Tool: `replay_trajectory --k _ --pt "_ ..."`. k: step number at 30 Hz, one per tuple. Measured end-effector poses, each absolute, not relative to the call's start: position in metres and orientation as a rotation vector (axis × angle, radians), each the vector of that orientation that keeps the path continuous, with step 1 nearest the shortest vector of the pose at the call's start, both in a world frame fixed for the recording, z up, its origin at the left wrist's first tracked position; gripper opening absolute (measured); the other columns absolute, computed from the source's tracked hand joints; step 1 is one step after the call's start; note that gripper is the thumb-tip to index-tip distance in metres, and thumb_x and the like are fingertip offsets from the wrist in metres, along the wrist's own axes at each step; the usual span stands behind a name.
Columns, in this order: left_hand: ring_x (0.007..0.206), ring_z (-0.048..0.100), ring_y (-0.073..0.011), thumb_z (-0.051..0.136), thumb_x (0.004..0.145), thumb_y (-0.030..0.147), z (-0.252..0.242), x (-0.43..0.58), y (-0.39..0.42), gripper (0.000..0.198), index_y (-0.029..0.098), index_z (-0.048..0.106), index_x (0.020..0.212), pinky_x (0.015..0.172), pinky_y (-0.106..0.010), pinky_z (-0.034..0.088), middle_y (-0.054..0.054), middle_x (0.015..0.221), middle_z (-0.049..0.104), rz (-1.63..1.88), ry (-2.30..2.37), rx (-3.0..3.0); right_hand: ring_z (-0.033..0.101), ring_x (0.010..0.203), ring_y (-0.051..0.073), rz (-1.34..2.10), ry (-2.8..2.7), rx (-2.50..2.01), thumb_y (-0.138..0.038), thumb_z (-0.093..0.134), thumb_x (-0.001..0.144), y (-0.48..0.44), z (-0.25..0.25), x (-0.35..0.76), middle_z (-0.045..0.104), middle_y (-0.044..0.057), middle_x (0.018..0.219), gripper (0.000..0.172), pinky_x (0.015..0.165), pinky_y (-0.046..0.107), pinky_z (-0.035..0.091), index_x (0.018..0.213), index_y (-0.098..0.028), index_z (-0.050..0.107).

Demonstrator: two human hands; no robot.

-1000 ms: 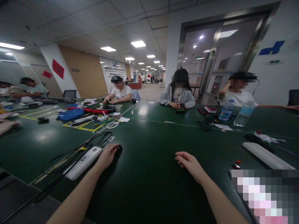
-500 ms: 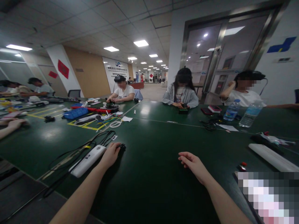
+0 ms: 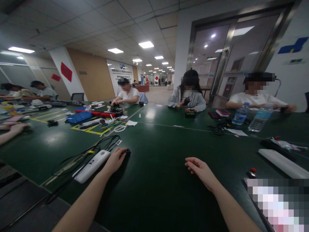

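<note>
My left hand (image 3: 117, 159) rests on the dark green table (image 3: 154, 190), its fingertips closed around a small black object (image 3: 127, 151) whose kind I cannot make out. Just left of that wrist lies a white power strip (image 3: 93, 166) marked with a 2, black cables (image 3: 84, 149) looping beside it. Across a stretch of tabletop, my right hand (image 3: 197, 166) is loosely curled, thumb and fingers slightly apart, with nothing visible in it. The nearest thing to its right is a small red and silver item (image 3: 252, 172).
At the right are a white bar-shaped object (image 3: 282, 162), a pixelated device (image 3: 275, 206) and two water bottles (image 3: 240, 114). A blue basket (image 3: 79, 117), coloured wires and a white cable coil (image 3: 120, 128) lie left of centre. Several people wearing headsets sit around the table.
My hands have barely moved. The person at the far right has lowered a raised arm to the table. The person opposite has lifted a dark object in one hand.
</note>
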State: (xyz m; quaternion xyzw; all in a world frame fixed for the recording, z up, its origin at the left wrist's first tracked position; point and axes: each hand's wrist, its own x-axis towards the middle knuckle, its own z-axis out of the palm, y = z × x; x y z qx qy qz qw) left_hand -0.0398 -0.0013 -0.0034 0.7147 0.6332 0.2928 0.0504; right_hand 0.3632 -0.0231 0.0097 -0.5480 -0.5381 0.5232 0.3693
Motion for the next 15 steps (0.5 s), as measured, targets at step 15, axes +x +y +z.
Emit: replay_trajectory --k 15 --pt "0.072 0.056 -0.0142 0.041 0.078 0.033 -0.0061 -0.0392 0.0015 0.032 0.017 0.056 0.101 0.07 -0.028 0.046 -0.005 0.094 0.054 0.916 1.934 2.178 0.054 0.08 0.018 1.349 -1.375 -1.413 -0.032 0.051 0.074 -0.0233 0.01 0.3641 0.06 0.005 0.093 0.027 0.07 0.032 0.044 0.099 -0.021 0.058"
